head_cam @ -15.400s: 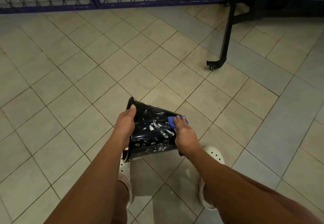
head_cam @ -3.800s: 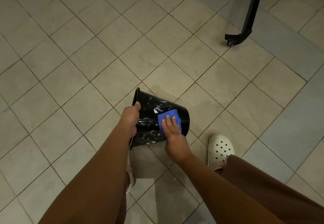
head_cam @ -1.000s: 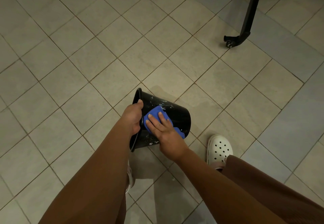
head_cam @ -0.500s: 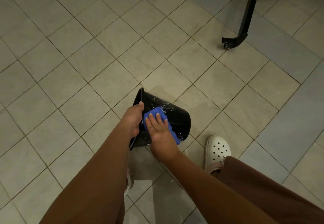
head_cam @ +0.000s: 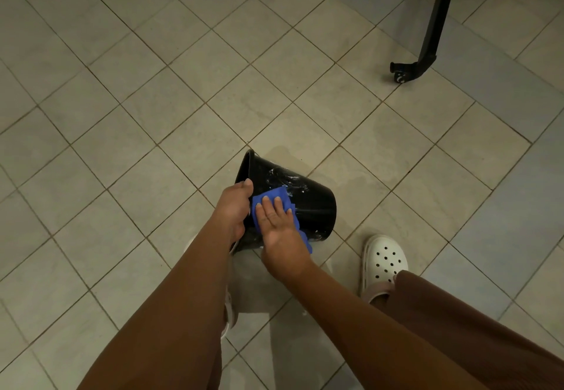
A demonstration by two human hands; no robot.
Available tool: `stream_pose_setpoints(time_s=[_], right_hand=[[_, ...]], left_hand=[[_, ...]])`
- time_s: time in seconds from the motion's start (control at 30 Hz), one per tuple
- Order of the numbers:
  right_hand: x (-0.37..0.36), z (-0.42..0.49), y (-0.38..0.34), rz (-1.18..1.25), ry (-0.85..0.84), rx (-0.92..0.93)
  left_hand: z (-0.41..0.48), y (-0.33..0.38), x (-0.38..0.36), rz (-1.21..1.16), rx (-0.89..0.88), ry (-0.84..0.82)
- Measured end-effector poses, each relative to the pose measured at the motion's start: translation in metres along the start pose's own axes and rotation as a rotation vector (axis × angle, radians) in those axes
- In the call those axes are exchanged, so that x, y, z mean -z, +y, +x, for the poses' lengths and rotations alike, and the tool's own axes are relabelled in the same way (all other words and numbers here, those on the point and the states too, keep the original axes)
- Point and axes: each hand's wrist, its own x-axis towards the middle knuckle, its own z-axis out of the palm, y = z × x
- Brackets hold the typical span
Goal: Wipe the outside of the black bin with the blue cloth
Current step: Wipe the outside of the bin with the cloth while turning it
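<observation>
The black bin is seen as smooth, glossy plastic, streaked with white smears just beyond the grip of the left hand. The blue cloth, beside that grip, is shown as soft, matt fabric. Around the grip, the floor is laid in matt, stone-like tiles. A white clog is seen as matt, perforated plastic.

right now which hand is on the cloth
The right hand: its flat fingers press the cloth against the bin, while the left hand grips the bin's rim.
</observation>
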Motion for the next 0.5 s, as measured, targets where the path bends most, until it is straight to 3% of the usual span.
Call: stream_pose_setpoints(time_s=[0.17, 0.37, 0.5], right_hand=[[0.011, 0.014, 0.011, 0.025, -0.02, 0.009], [0.009, 0.012, 0.009, -0.006, -0.068, -0.164], [0.002, 0.01, 0.002, -0.002, -0.064, -0.062]], left_hand=[[0.003, -0.003, 0.001, -0.028, -0.041, -0.018], [-0.001, -0.004, 0.001, -0.041, -0.051, -0.009], [-0.003, -0.004, 0.001, -0.036, -0.045, -0.026]])
